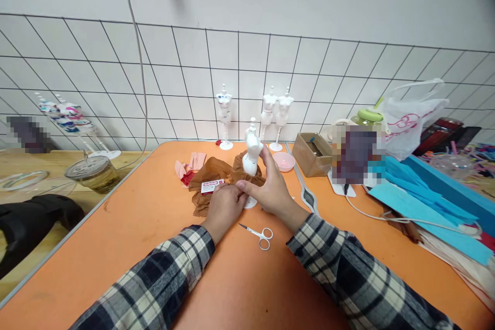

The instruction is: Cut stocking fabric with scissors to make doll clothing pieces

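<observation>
A small white dress-form mannequin (251,159) stands upright in front of me, with gathered brown fabric (240,166) around its lower part. My right hand (275,188) is closed on its right side, index finger up along the torso and thumb across the brown fabric. Low on the left, my left hand (227,205) has its fingers curled together at the fabric near the round base; the fingertips are partly hidden. More crumpled brown cloth (214,169) lies left of the mannequin, with a white-and-red card (212,186) on it. Small scissors (257,234) lie between my forearms.
Three more mannequins, one at the left (224,113), stand by the tiled wall. Behind my right hand are a pink dish (283,161) and a cardboard box (312,155). Pink and red scraps (197,160) lie left. Blue fabric (425,209) and a cable (377,215) lie right.
</observation>
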Demonstrator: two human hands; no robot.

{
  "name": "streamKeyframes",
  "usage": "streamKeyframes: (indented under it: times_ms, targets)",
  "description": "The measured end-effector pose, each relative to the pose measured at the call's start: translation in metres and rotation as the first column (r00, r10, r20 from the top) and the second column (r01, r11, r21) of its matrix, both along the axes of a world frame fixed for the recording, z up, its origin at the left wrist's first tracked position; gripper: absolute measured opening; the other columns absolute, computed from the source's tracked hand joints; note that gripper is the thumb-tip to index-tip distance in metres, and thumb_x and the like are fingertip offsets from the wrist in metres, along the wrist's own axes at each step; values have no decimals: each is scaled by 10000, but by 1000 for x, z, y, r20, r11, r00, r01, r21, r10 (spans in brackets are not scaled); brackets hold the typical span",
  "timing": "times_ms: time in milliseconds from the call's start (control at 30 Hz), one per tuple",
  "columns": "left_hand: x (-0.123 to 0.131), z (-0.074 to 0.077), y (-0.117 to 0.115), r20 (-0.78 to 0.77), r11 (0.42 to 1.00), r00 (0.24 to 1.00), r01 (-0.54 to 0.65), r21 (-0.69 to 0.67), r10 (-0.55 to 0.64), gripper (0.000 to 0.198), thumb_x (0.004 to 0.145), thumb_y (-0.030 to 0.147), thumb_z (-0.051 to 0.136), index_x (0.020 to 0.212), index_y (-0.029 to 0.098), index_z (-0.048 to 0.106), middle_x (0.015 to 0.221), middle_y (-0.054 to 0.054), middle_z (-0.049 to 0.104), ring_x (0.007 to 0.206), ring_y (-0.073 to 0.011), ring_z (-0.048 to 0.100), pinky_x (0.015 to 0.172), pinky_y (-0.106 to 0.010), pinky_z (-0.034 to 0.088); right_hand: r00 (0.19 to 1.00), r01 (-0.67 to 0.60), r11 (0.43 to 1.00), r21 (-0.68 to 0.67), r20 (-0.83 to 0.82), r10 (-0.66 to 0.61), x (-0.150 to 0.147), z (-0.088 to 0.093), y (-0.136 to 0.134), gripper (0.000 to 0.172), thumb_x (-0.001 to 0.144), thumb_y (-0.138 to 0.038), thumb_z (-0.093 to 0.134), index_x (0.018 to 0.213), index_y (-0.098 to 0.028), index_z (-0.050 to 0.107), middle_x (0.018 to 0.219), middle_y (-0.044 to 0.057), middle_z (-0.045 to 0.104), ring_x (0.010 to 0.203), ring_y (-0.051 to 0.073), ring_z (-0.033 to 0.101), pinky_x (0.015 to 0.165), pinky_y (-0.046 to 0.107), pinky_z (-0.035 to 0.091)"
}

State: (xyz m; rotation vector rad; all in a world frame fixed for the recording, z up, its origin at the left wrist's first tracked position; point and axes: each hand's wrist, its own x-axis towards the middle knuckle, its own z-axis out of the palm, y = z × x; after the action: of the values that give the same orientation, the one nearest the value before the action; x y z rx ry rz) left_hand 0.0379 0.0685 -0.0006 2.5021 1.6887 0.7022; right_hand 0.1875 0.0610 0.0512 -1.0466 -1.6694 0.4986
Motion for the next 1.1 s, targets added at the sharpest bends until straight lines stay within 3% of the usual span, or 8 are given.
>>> streamKeyframes:
  times_ms: [333,433,567,667,733,833,967,1100]
  targets:
    - [1,-2,-2,-46,998,998,46,51,-43,295,871,257,518,639,196,690,659,-53,713,657,-205,638,1009,-440,352,993,-35,999,-17,-111,32,-1,6,-3,669,765,-222,667,1381,-251,406,1220,83,640,1110,246,624,962,433,492]
    - [0,-2,-3,-37,994,996,78,70,-75,276,886,274,513,696,196,697,696,-50,720,674,-201,638,1001,-444,350,995,3,1000,22,-103,-1,0,5,-3,737,764,-172,643,1428,-280,343,1210,73,644,1062,231,641,946,432,494]
    - [0,-2,-3,-35,991,995,97,92,-94,292,899,289,511,685,190,683,699,-57,708,703,-214,635,949,-440,378,1000,7,999,54,-27,-5,1,5,-1,684,801,-196,635,1420,-279,355,1132,61,676,994,226,664,1037,491,410]
    - [0,-3,-1,-15,989,995,100,108,-99,283,894,251,510,673,182,673,700,-69,695,727,-230,629,889,-424,413,998,7,998,70,64,-12,3,6,-2,790,793,-326,698,1467,-286,290,1279,87,608,1157,281,592,1106,560,297]
    - [-2,-5,1,4,988,995,103,117,-104,260,895,229,498,713,175,675,738,-82,693,762,-245,626,855,-417,430,995,-13,995,96,100,4,7,5,-2,853,796,-453,690,1499,-290,236,1458,99,450,1341,321,422,1130,578,246]
    - [-6,-8,6,29,986,993,112,122,-116,228,905,212,480,799,164,676,819,-97,695,824,-258,622,826,-402,452,998,-7,990,138,59,-1,19,-2,-2,698,917,-534,489,1509,-277,226,1554,85,300,1436,286,261,1149,547,238]
    - [-13,-14,14,83,978,981,166,126,-177,226,924,200,447,924,164,671,936,-106,690,924,-265,609,845,-394,466,996,89,987,131,5,-91,40,-12,1,567,970,-491,397,1481,-264,302,1505,90,381,1399,249,334,1144,517,277]
    - [-15,-16,16,149,962,950,265,69,-273,247,948,233,419,977,166,655,951,-113,676,920,-265,609,835,-402,474,992,29,995,98,123,-41,53,-7,-1,643,904,-533,516,1468,-280,341,1515,70,377,1446,277,233,1149,543,249]
